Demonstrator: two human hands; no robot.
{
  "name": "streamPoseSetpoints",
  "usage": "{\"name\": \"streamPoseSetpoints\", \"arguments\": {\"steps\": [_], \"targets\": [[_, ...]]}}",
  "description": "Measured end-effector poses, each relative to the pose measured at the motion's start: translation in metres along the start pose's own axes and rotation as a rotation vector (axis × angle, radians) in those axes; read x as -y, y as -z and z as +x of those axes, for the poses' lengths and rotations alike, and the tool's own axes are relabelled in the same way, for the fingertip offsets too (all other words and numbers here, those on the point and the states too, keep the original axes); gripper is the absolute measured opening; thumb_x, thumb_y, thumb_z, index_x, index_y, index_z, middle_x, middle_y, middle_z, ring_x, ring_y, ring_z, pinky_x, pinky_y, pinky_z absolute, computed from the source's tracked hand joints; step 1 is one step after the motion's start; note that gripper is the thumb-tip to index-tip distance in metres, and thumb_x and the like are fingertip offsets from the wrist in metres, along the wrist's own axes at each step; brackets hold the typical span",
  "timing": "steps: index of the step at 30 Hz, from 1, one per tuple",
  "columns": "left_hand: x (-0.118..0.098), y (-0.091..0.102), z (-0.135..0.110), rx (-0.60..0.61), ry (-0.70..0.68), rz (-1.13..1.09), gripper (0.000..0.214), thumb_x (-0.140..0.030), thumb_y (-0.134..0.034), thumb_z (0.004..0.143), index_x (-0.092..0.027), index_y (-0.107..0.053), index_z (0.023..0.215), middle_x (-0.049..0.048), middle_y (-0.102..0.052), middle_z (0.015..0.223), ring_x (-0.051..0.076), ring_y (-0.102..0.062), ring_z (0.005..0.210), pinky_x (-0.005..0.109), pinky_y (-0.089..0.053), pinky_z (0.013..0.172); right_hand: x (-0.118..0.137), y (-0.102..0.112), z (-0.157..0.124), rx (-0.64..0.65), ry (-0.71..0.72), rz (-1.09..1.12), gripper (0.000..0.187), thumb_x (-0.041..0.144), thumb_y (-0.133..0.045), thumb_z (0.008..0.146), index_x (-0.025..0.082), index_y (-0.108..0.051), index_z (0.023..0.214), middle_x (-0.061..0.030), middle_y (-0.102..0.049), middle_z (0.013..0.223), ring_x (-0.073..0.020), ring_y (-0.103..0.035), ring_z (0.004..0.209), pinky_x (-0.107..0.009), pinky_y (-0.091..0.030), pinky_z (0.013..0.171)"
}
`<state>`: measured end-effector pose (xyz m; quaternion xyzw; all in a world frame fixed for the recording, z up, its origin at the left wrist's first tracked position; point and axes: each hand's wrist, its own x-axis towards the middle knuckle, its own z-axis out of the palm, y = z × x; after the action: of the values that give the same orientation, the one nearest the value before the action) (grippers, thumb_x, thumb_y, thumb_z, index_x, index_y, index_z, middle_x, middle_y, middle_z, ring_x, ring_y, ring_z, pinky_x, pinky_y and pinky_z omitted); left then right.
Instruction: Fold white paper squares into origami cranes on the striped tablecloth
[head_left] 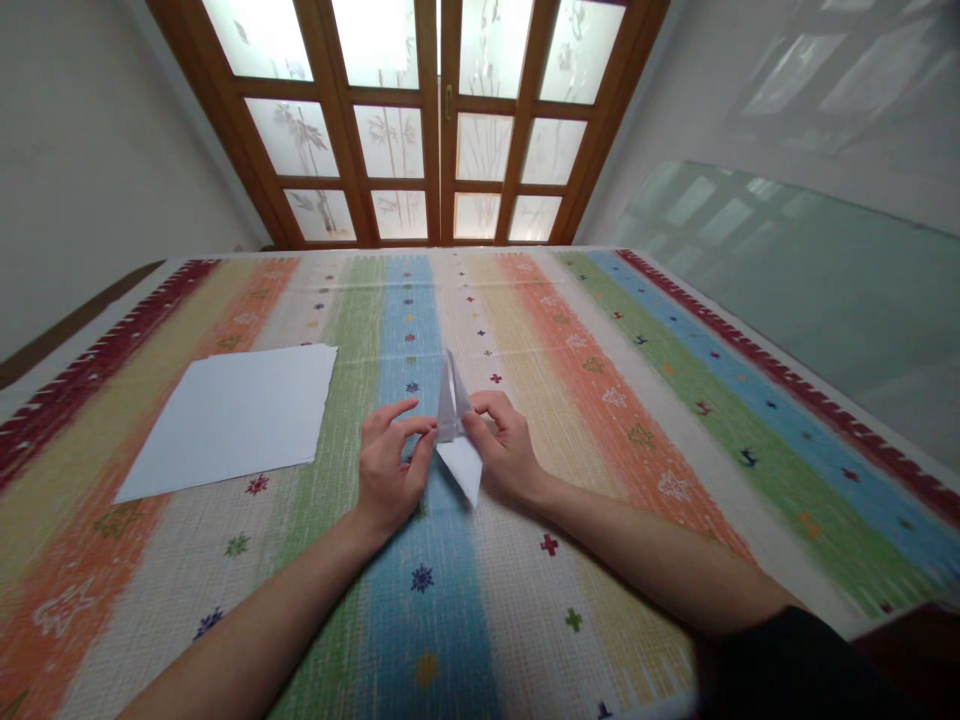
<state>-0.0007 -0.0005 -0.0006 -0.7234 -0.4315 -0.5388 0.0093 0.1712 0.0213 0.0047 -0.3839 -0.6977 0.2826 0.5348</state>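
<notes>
A small folded white paper piece (459, 438) rests on the striped tablecloth (570, 400) in the middle of the table. It has a narrow point standing up at the far end and a wider point toward me. My left hand (388, 468) pinches its left edge with thumb and forefinger. My right hand (504, 445) pinches its right side, fingers curled onto the paper. Both forearms reach in from the near edge.
A stack of flat white paper sheets (232, 418) lies on the cloth to the left of my hands. Behind the table stands a wooden door with frosted glass panes (439, 120). A glass panel (810, 270) leans along the right wall.
</notes>
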Motion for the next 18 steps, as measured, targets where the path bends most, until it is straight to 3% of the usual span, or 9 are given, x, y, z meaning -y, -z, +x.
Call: {"name": "streamPoseSetpoints", "arguments": {"steps": [4,8,14,18], "targets": [[0.002,-0.001,-0.004,0.114,0.106,-0.189,0.026,-0.024,-0.056,0.091,-0.02,-0.057,0.117,0.0095,-0.068,0.114,0.022,-0.065,0.108,0.038,-0.052,0.091,0.001,-0.001,0.0,-0.006,-0.023,-0.034,0.025,0.039,-0.05,0.095,0.022,-0.059,0.079,-0.0018,-0.06,0.082,-0.0181,-0.055,0.083,-0.034,-0.042,0.08],[0.002,-0.003,-0.009,0.215,0.167,-0.425,0.041,-0.026,-0.053,0.092,-0.022,-0.047,0.132,0.0098,-0.068,0.118,0.02,-0.068,0.104,0.034,-0.054,0.086,0.001,-0.001,0.001,-0.087,-0.011,-0.076,0.027,0.042,-0.054,0.092,0.022,-0.059,0.075,-0.0052,-0.058,0.093,-0.0206,-0.054,0.094,-0.037,-0.041,0.087],[-0.007,-0.009,-0.008,0.21,0.485,-0.595,0.047,-0.025,-0.065,0.085,-0.022,-0.047,0.127,0.0016,-0.073,0.084,0.015,-0.07,0.078,0.025,-0.054,0.067,0.003,-0.004,-0.001,0.011,-0.142,0.028,0.025,0.041,-0.053,0.092,0.021,-0.058,0.077,0.0004,-0.058,0.07,-0.0157,-0.054,0.07,-0.033,-0.041,0.072],[-0.011,-0.01,0.002,0.135,0.722,-0.773,0.043,-0.029,-0.071,0.078,-0.02,-0.048,0.113,-0.002,-0.069,0.073,0.012,-0.065,0.057,0.02,-0.05,0.053,-0.001,-0.008,0.0,0.03,-0.286,0.277,0.021,0.042,-0.062,0.084,0.022,-0.058,0.092,0.004,-0.055,0.067,-0.0122,-0.051,0.06,-0.028,-0.041,0.059]]}}
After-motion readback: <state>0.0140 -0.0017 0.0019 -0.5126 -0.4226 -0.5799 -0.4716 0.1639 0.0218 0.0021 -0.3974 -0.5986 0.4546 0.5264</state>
